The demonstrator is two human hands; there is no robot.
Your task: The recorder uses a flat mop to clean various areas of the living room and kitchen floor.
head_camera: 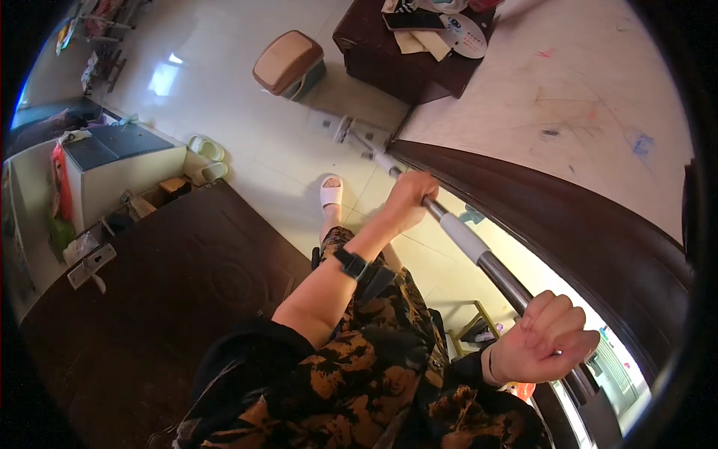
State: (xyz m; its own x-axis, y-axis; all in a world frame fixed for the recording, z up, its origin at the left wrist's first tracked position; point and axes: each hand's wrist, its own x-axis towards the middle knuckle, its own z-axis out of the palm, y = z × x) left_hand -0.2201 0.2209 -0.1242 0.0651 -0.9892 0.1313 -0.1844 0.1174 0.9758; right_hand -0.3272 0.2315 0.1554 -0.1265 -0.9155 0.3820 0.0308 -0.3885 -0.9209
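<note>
Both of my hands hold the long metal handle [507,280] of a flat mop, which slants from the lower right up to the floor. My left hand [412,196] grips it lower down, just below a light grey sleeve [465,238] on the pole. Near the upper end, my right hand [552,339] is curled around the handle. The blurred mop head [350,130] lies on the tiled floor [275,140] beside a dark brown cabinet [387,73]. A black band [359,266] circles my left wrist.
A brown-lidded bin [289,62] stands beyond the mop head. On the cabinet lie a phone [415,21] and a round fan [464,36]. An open brown door [185,292] fills the left, near pale slippers [206,148]. A dark door frame [538,185] and marked wall [561,101] border the right.
</note>
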